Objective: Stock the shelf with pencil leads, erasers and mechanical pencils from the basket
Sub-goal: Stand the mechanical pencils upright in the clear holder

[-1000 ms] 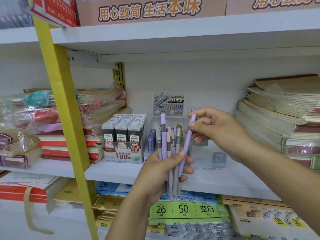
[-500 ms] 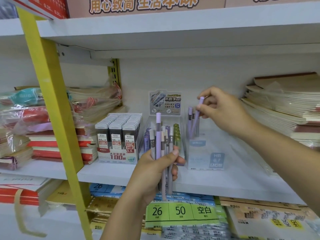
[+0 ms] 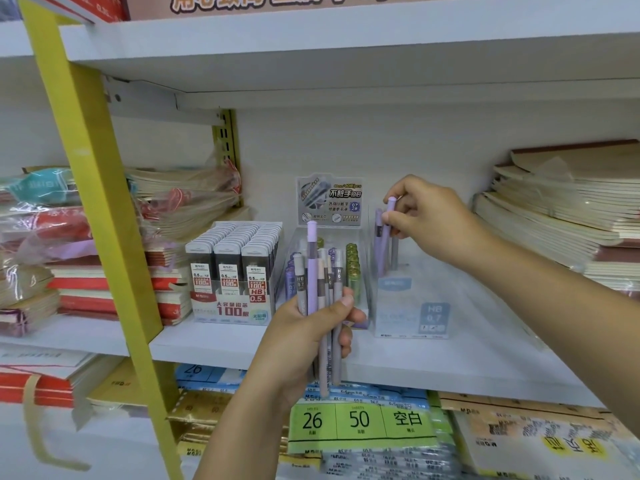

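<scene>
My left hand (image 3: pixel 304 327) grips a bundle of pencils (image 3: pixel 323 285) before the shelf (image 3: pixel 242 344). My right hand (image 3: pixel 429 220) pinches one purple pencil (image 3: pixel 384 247) upright in the clear box (image 3: pixel 415 306). Releasing it crookedly could topple the grey pencil (image 3: pixel 394 252) beside it.

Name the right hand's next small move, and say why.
Probably release the purple pencil: the right hand pinches its top, and its lower end sits inside the clear box beside two standing pencils. The left hand holds a bundle of pencils to place.
</scene>
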